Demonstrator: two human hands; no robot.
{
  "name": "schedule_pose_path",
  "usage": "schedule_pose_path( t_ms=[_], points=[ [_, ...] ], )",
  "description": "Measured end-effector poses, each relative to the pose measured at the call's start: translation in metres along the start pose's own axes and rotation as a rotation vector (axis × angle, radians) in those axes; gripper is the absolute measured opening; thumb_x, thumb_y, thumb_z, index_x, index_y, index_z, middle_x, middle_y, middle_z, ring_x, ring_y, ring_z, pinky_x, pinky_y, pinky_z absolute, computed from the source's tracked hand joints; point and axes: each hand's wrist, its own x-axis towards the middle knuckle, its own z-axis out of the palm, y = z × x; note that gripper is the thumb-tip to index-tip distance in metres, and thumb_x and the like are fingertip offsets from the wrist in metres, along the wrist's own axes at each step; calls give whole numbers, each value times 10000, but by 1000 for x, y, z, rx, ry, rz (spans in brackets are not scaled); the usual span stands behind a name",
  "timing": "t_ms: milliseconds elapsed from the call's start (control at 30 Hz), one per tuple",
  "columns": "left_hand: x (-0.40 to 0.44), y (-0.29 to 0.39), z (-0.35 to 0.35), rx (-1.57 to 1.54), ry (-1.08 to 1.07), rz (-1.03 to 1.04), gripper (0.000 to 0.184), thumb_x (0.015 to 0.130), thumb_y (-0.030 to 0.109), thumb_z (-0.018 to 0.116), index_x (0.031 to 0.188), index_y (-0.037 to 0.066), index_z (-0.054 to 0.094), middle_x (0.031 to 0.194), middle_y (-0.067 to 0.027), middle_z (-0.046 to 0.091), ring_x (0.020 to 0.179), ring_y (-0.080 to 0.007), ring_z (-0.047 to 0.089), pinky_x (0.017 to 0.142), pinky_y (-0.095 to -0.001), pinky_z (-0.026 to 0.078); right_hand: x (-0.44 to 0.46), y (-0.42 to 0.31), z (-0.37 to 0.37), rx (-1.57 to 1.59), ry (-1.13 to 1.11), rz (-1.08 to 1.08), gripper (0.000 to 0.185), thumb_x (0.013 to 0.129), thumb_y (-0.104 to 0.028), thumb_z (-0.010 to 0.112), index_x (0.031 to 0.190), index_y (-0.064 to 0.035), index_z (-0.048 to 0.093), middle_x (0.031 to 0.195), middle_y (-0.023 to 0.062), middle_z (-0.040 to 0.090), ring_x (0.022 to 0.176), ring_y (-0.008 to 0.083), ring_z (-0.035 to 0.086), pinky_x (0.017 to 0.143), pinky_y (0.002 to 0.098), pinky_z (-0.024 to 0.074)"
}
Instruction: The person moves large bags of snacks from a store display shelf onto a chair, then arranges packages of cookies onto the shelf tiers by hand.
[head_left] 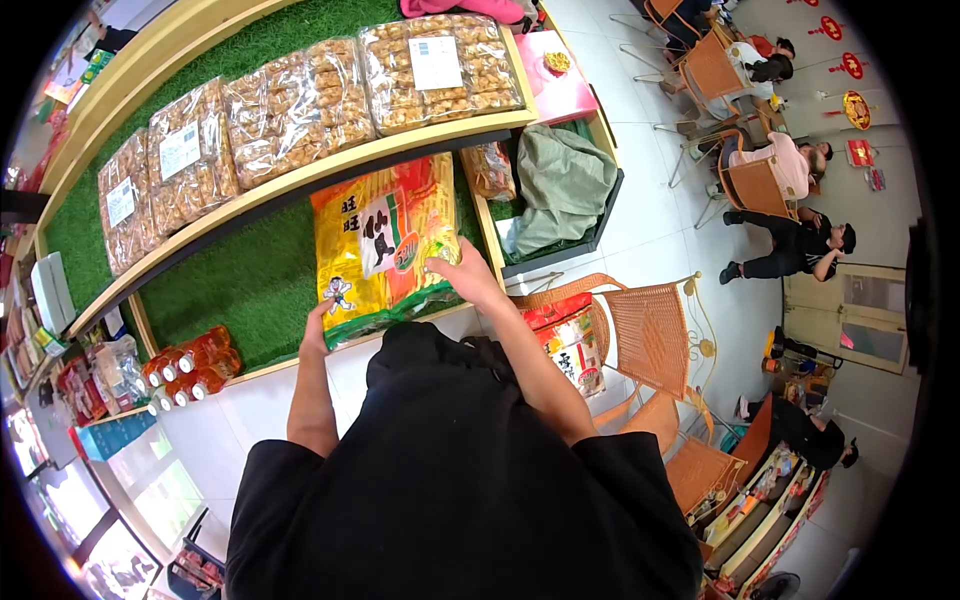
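Observation:
A big yellow, red and green bag of rice crackers (345,260) is held between my two hands over the lower shelf, which is lined with green artificial turf (235,275). My left hand (316,328) grips its near left corner, with the fingers mostly hidden beneath. On the right edge, my right hand (468,274) closes with its thumb on top and its other fingers out of sight. The bag's far end reaches the upper shelf's wooden edge (290,172). Whether its underside touches the turf cannot be seen.
Clear packs of brown snacks (300,95) line the upper shelf. Bottles of orange drink (195,365) lie at the lower shelf's left end. At right are a green cloth (562,175), a wicker chair (648,338) and another red snack bag (570,345). Several people sit or stand farther right.

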Motion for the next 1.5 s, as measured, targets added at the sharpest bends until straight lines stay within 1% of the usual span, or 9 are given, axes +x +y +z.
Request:
schedule_pose_path(
  t_ms=[333, 733, 967, 1133, 1333, 1367, 1400, 1467, 1500],
  points=[
    [-34, -75, 46, -141, -151, -62, 408, 869, 224, 535, 1201, -11, 504, 1101, -158, 625, 954, -282, 631, 850, -393, 519, -108, -61, -59, -238, 108, -19, 493, 763, -280, 706, 1111, 14, 516, 957, 168, 646, 896, 251, 632, 789, 332, 473],
    [-69, -12, 195, 898, -389, -408, 455, 925, 313, 521, 1202, -47, 508, 1122, -116, 619, 972, -173, 610, 875, -294, 480, -243, -7, -135, 42, 546, 211, 414, 816, -226, 671, 1109, 45, 560, 872, 86, 641, 783, 115, 590, 716, 270, 476],
    [-110, -88, 288, 1365, -625, -548, 533, 949, 380, 470, 1272, -43, 444, 1192, -90, 567, 1044, -143, 538, 932, -269, 412, -340, 50, -195, 103, 736, 377, 404, 812, -325, 657, 944, 54, 612, 760, 91, 623, 697, 127, 564, 648, 285, 461],
    [-122, -168, 343, 1566, -739, -597, 520, 963, 379, 433, 1271, -39, 445, 1219, -100, 544, 1099, -162, 502, 973, -283, 377, -397, 113, -228, 147, 847, 404, 466, 827, -360, 610, 936, 92, 600, 783, 179, 641, 731, 209, 616, 682, 341, 473],
    [-116, -279, 360, 1741, -755, -645, 523, 969, 380, 421, 1232, -68, 484, 1212, -124, 553, 1119, -176, 489, 994, -290, 349, -435, 214, -293, -39, 738, 555, 569, 758, -470, 609, 865, 89, 625, 762, 245, 625, 741, 318, 629, 683, 382, 473],
    [-109, -298, 348, 1758, -839, -569, 543, 960, 430, 414, 1186, -50, 530, 1116, -102, 599, 1007, -155, 534, 897, -288, 411, -437, 225, -309, -34, 684, 576, 559, 743, -474, 613, 871, 69, 643, 767, 240, 630, 739, 323, 628, 685, 382, 475],
    [-103, -315, 342, 1904, -838, -567, 571, 949, 487, 394, 1130, -26, 567, 939, -69, 627, 802, -121, 552, 689, -265, 452, -436, 233, -325, -25, 673, 574, 559, 743, -474, 613, 871, 69, 643, 767, 240, 630, 739, 323, 628, 685, 382, 475],
    [-109, -345, 348, 1971, -840, -648, 594, 933, 533, 385, 1033, -12, 598, 756, -45, 592, 590, -103, 499, 504, -248, 399, -431, 250, -356, -71, 672, 491, 514, 742, -452, 626, 881, 41, 662, 773, 220, 641, 745, 317, 630, 694, 372, 478],
    [-109, -361, 348, 1962, -817, -655, 594, 933, 533, 385, 1033, -12, 598, 756, -45, 592, 590, -103, 499, 504, -248, 399, -426, 262, -373, -69, 649, 491, 514, 742, -452, 626, 881, 41, 662, 773, 220, 641, 745, 317, 630, 694, 372, 478]
  ],
)
